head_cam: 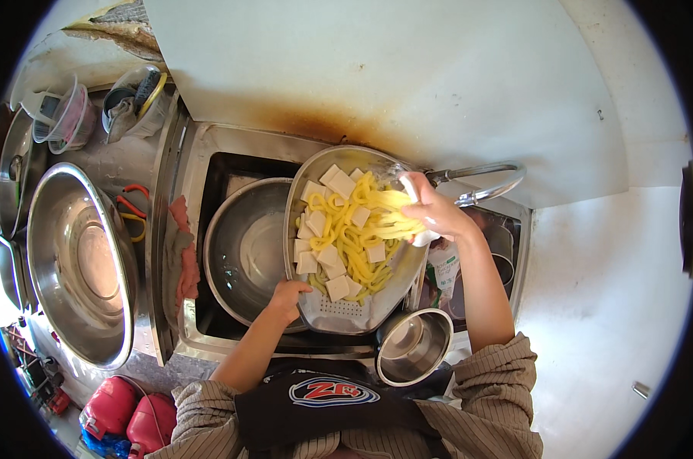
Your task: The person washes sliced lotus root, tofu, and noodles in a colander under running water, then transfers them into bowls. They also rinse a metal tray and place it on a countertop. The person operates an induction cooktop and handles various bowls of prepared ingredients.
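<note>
A perforated metal basin is tilted over the sink, with thick yellow noodle-like strands and pale flat square pieces inside. My left hand grips its lower left rim. My right hand holds a bag, mostly hidden by the fingers, at the basin's right side; a bundle of the yellow strands reaches from the bag into the basin. Just above that hand is the metal faucet. Beneath the basin, a large round steel bowl sits in the left sink compartment.
A small steel pot stands at the sink's front edge. Packaged items lie in the right compartment. Left of the sink are cloths, red-handled scissors, a large steel basin and plastic tubs. Pink gas cylinders stand lower left.
</note>
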The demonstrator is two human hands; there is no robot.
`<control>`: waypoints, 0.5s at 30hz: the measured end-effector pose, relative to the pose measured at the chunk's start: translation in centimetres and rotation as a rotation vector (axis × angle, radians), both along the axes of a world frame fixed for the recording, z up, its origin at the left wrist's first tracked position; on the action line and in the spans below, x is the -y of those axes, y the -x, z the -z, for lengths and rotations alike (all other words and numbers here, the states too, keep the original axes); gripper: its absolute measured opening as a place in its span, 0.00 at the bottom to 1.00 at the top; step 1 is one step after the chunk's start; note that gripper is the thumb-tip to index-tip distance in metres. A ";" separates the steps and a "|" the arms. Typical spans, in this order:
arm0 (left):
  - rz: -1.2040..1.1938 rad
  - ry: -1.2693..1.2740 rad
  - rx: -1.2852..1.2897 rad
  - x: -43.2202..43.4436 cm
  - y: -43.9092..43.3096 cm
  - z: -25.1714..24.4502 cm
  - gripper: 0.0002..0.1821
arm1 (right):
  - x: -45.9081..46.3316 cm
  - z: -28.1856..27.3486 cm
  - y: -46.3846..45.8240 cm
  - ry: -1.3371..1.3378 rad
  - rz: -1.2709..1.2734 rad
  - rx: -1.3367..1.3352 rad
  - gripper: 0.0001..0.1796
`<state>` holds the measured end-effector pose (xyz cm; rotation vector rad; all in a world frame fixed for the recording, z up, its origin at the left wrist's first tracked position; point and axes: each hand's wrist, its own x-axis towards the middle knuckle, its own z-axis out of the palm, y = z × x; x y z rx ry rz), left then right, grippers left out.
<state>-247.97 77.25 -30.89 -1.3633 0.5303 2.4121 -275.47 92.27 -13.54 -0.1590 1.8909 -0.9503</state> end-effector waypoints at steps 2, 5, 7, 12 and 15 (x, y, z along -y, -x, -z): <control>-0.002 0.016 0.019 0.0 0.0 -0.1 0.25 | -0.2 0.6 0.3 -0.054 -0.278 -0.153 0.32; -0.014 0.012 -0.009 0.0 -0.2 0.2 0.24 | 0.0 1.6 1.3 -0.260 -0.498 -0.171 0.29; -0.018 -0.056 -0.014 0.2 -0.2 0.6 0.26 | 0.8 2.4 2.2 -0.089 -0.157 0.084 0.27; -0.032 -0.068 -0.023 0.3 -0.3 0.8 0.26 | 3.7 4.0 1.7 -0.099 -0.524 0.457 0.23; -0.055 -0.065 -0.046 0.1 -0.2 -0.1 0.23 | 4.0 4.0 1.7 -0.572 -0.818 0.182 0.21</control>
